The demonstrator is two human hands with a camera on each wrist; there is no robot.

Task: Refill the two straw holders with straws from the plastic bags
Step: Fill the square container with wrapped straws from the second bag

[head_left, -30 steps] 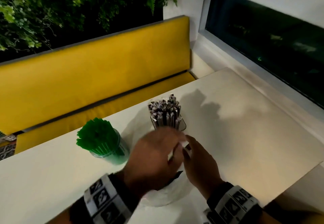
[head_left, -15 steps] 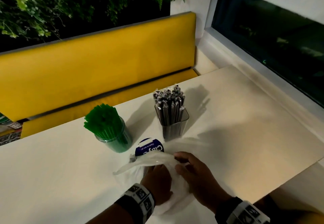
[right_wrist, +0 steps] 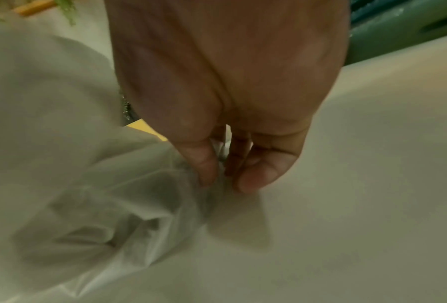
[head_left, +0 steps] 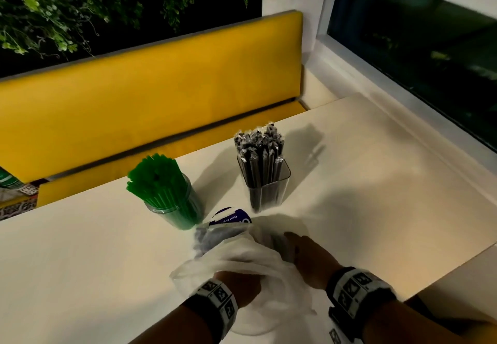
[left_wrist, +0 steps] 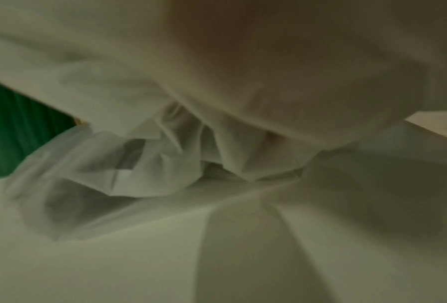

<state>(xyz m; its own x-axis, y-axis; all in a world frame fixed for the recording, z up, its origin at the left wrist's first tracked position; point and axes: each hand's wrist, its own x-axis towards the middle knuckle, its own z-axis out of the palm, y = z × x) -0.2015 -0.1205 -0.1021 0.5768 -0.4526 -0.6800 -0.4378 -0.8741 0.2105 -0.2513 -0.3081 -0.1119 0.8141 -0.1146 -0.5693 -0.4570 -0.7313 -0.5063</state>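
Table (head_left: 376, 182): plastic bag (head_left: 250, 260) at 6 o'clock, crumpled, probably emptied. Holders look full: green straws (head_left: 158, 179) at 10 o'clock, wrapped straws (head_left: 259, 155) at 12. Right hand (head_left: 309, 257) pinches bag film; left hand (head_left: 239, 284) grip cannot be told, under film.

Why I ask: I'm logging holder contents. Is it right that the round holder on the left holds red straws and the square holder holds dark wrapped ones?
Not quite. In the head view the round holder holds green straws, not red. The square holder does hold dark wrapped straws.
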